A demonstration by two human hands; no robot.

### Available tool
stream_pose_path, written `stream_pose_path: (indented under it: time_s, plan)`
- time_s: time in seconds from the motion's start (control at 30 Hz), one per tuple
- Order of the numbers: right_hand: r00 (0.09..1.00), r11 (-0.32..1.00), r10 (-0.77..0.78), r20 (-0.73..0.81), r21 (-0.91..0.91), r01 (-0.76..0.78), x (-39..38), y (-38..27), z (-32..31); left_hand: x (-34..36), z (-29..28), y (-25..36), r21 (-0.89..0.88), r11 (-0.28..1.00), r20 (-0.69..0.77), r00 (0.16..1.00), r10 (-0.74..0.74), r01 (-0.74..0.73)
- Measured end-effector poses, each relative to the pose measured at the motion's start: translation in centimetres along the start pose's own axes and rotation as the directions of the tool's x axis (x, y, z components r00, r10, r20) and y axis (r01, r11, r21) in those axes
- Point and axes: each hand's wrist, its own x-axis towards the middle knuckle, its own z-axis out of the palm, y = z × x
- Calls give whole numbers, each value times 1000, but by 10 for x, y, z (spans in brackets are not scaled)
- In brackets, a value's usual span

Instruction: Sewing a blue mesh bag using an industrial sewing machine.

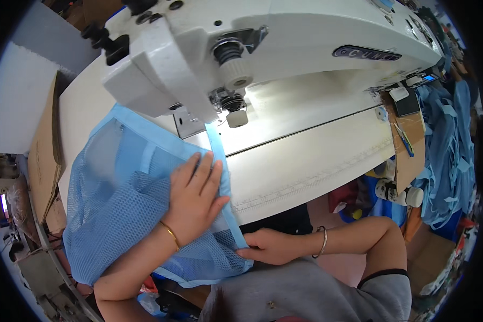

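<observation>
Light-blue honeycomb mesh (126,214), white sewing machine (300,32)

Pale lettering stands on 1 dark nameplate (366,52) on the white sewing machine (306,27); dark print marks a white bottle (400,194); ruler-like markings (312,181) cross the tabletop (306,161)

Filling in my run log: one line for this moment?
left hand: flat on blue mesh | right hand: pinching light-blue band | sewing machine: above band's far end

White, curved-edged sewing table (306,169) beneath a white sewing machine (295,40) and light-blue mesh fabric (126,206).
</observation>
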Motion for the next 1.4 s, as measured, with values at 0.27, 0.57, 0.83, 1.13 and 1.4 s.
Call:
stream_pose_path:
  time_s: [0.27, 0.57, 0.83, 1.13, 1.4]
  plan:
    - [970, 932, 233, 65, 269, -242, 10, -38, -10, 16, -7, -17, 12, 1000, -2, 1000, 5, -5]
    - [968, 926, 245, 59, 281, -252, 22, -65, -24, 35, -15, -40, -14, 998, -22, 998, 60, -60]
    - [969, 913, 247, 22, 329, -240, 31, -66, -36, 47, -16, -51, 47, 999, -5, 1000, 22, -22]
    - [992, 869, 110, -60, 491, -67, 6, -40, -15, 22, -31, 5, -36, 999, 86, 996, -6, 10]
    - [981, 802, 191, -19, 580, -144, 0, -27, -1, 2, 3, 2, -238, 971, -71, 996, -50, 32]
